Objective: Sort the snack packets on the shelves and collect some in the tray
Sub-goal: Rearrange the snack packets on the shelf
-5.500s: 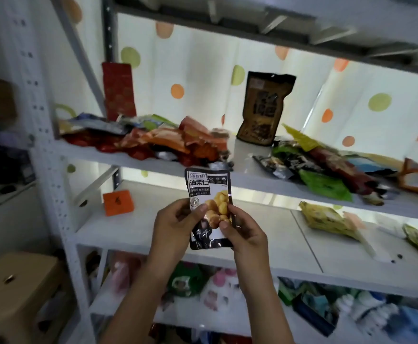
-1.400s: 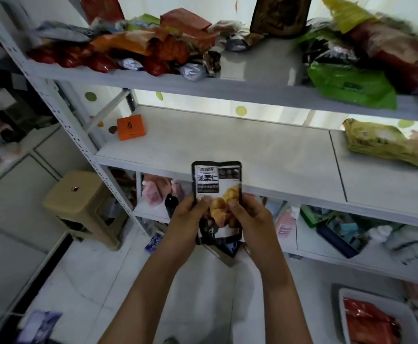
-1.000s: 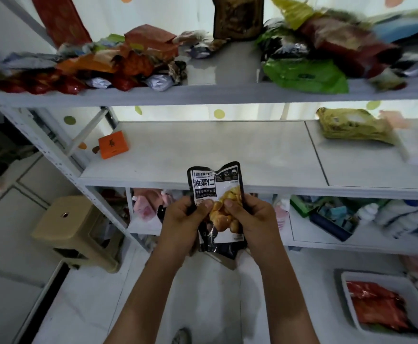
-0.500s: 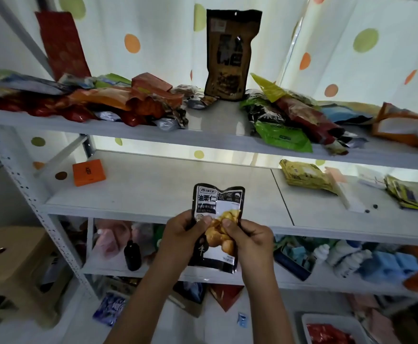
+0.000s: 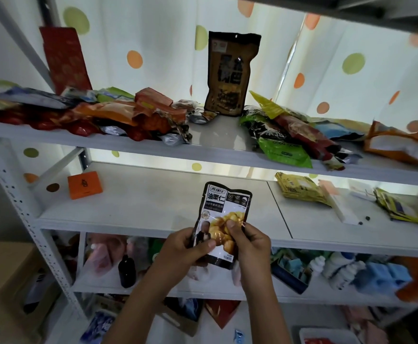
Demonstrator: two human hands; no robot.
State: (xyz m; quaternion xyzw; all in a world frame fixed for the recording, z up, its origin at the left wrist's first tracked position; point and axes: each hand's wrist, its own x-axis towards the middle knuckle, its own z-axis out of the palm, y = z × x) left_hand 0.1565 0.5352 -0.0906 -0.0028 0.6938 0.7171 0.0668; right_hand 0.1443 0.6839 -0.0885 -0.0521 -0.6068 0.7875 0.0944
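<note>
White metal shelving (image 5: 133,220) fills your view, backed by a pale curtain with orange and green dots. Upper shelf (image 5: 217,142): two loose heaps of snack packets with a bare patch between them, and a tall dark pouch (image 5: 231,73) standing upright at the back. Middle shelf: mostly bare board, an orange card (image 5: 85,184) at the far left, a yellow packet (image 5: 301,188) lying flat to the right. Tray (image 5: 327,337) sits low at the bottom right edge, something red in it (contents too cropped to name).

You hold the chestnut packet (image 5: 224,214) upright in front of the middle shelf edge. Left hand (image 5: 183,249) pinches its lower left side, thumb across the face; right hand (image 5: 250,242) pinches the lower right, thumb on the printed nuts.

Likely handling: light, glossy film, so probably slick; lumpy and firm where the kernels sit, floppy near the top seal. Grip the filled lower body, not the flat seal. Not fragile, though hard squeezing could crush kernels.
</note>
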